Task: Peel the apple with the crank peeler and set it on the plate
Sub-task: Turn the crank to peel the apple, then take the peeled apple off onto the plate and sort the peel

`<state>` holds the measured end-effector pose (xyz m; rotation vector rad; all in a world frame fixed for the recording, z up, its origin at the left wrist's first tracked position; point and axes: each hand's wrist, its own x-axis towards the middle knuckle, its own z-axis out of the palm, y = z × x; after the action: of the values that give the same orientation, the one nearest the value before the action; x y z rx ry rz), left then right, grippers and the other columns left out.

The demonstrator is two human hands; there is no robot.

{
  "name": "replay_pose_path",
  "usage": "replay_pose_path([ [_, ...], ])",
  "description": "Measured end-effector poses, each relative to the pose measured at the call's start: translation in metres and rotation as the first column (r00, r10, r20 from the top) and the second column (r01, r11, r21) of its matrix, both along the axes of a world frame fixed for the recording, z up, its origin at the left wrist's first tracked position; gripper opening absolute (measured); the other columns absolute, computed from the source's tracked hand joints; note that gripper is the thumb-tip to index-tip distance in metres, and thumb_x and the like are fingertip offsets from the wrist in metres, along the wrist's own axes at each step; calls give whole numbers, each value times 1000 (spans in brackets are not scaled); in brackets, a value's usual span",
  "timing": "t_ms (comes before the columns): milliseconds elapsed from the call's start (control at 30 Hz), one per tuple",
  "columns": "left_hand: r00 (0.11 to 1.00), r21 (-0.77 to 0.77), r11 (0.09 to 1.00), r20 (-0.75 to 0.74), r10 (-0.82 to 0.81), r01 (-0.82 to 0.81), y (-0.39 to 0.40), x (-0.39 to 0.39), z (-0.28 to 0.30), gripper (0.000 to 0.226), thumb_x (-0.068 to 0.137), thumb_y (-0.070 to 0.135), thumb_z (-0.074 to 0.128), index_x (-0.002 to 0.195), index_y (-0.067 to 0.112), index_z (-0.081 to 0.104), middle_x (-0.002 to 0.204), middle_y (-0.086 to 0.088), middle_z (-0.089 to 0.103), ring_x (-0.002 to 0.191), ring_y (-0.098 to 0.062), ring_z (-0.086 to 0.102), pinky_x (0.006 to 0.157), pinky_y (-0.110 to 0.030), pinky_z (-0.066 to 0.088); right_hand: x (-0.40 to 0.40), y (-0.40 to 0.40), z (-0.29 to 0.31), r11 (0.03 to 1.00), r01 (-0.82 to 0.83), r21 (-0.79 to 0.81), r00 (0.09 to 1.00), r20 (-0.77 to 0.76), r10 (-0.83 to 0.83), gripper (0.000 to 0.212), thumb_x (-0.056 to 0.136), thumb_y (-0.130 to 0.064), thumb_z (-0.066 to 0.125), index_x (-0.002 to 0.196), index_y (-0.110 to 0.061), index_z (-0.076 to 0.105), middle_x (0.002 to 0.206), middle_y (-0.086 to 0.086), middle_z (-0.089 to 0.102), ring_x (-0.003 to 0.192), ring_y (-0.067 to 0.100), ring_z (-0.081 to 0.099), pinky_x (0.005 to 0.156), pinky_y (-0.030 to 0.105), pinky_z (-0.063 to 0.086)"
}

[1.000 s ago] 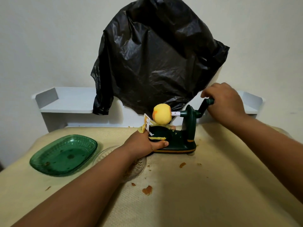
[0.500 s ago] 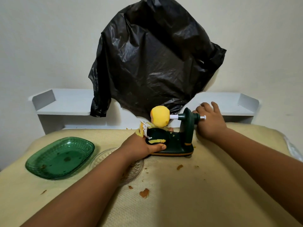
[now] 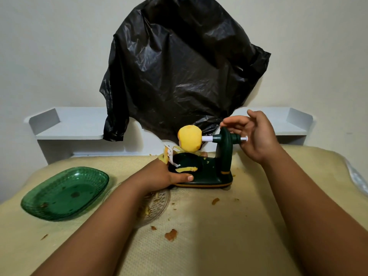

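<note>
Apple [image 3: 190, 140] sits peeled on the crank peeler [image 3: 207, 168].
The left hand [image 3: 163, 175] grips the base so it stays put; the right hand [image 3: 256, 136] hovers by the crank, fingers spread wide.

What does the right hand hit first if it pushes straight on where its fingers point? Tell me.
Probably the peeler's upright wheel: the right hand points left, fingertips just above it. Depth is unclear.

Your left hand [image 3: 165, 175] lay low with the forearm stretched forward, thumb extended rightward and fingers wrapped out of sight. Your right hand [image 3: 256, 136] was raised, palm facing left, fingers loosely spread and curled, gripping nothing.
</note>
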<state>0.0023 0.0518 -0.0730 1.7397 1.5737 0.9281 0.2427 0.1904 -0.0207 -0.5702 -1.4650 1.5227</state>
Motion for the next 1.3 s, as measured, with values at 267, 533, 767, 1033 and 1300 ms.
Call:
replay_pose_path([
  [267,804,-221,960,595,-8,173,-13,-56,22,68,60,33,96,119,8,75,130,-16,70,120,-26,69,90,-26,58,-8,16,25,991,-129,-31,985,114,132,72,97,-49,24,70,-6,75,74,15,68,71,24,63,63,29,51],
  [533,106,-303,950,950,295,72,-2,-75,43,71,88,49,61,121,-14,62,104,-20,73,79,-22,75,78,-12,56,-15,19,11,984,-177,32,978,120,172,68,96,-43,24,67,-2,70,82,23,68,78,32,62,78,38,51],
  [767,-376,-55,999,925,51,0,-4,-46,40,52,71,-16,22,115,-29,46,118,-49,56,103,-58,65,76,-44,63,-17,17,6,990,-132,52,990,61,129,70,98,-33,18,59,-5,70,71,18,67,72,29,62,71,32,53],
  [1033,-464,-116,990,875,140,79,-7,-41,33,59,93,34,59,132,-9,48,122,-40,61,94,-48,73,64,-42,64,-16,16,3,993,-106,56,993,47,104,68,97,-33,21,60,-6,71,72,18,68,75,31,65,72,34,54],
  [1300,-408,-289,927,897,174,-240,-1,-35,37,37,62,-13,19,67,-19,55,137,-30,45,134,-42,43,111,-56,38,-15,16,2,994,-97,57,995,34,95,64,94,-31,23,62,-5,71,74,19,68,77,32,66,78,38,53],
])
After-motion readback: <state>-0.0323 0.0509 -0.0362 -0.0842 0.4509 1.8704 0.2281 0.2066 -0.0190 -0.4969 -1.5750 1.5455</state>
